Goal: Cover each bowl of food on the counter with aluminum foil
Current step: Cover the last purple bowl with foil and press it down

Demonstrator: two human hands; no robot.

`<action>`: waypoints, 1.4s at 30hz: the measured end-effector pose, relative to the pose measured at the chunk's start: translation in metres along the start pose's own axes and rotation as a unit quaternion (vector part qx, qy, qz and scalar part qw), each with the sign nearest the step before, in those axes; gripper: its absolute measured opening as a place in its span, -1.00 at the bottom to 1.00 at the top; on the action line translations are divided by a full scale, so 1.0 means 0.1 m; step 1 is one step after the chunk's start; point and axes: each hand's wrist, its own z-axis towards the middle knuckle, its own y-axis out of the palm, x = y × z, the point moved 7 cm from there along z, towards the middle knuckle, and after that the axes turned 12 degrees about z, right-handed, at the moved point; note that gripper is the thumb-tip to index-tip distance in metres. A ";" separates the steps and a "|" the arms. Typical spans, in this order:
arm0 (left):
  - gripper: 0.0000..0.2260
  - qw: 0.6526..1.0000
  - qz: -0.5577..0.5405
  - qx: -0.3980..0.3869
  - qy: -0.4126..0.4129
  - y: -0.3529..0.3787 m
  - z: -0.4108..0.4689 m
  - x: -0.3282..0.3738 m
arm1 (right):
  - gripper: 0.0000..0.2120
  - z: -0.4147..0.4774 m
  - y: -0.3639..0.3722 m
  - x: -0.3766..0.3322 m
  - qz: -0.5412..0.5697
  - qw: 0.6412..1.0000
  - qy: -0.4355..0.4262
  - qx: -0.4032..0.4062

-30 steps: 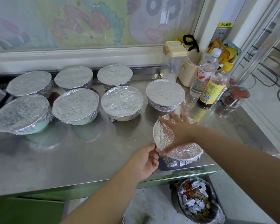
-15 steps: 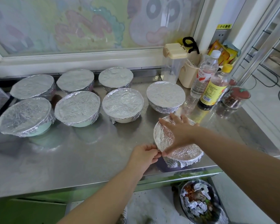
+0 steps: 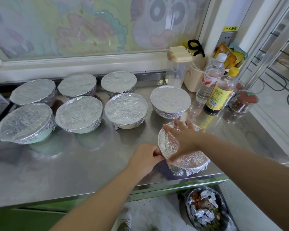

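Observation:
A foil-covered bowl (image 3: 188,161) stands near the front edge of the steel counter (image 3: 73,167). My right hand (image 3: 183,139) lies flat on its foil top, fingers spread. My left hand (image 3: 146,158) pinches the foil at the bowl's left rim. Several other bowls with foil over them stand in two rows further back, among them one at the right (image 3: 170,100), one in the middle (image 3: 125,109) and one at the far left (image 3: 24,122).
Two bottles (image 3: 210,77) (image 3: 221,94), a clear container with a cream lid (image 3: 178,67), a beige holder (image 3: 193,79) and a small jar (image 3: 243,101) crowd the back right corner. A bin with foil scraps (image 3: 205,210) sits on the floor below the counter edge.
My left hand has moved up to the bowl's left rim and closed its fingers on the foil there. My right hand stays flat on top.

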 end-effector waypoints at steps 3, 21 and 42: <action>-0.87 0.997 0.051 -0.004 0.055 -0.08 0.09 0.06 | 0.34 -0.01 0.00 0.00 0.001 1.000 -0.001 0.002; -0.73 0.979 -0.033 -0.173 0.103 0.04 0.34 0.05 | 0.33 -0.01 0.00 -0.01 0.001 1.000 -0.001 0.010; -0.69 0.895 -0.374 -0.194 -0.143 0.25 -0.18 -0.19 | 0.32 0.08 0.08 -0.16 0.002 0.999 -0.038 0.008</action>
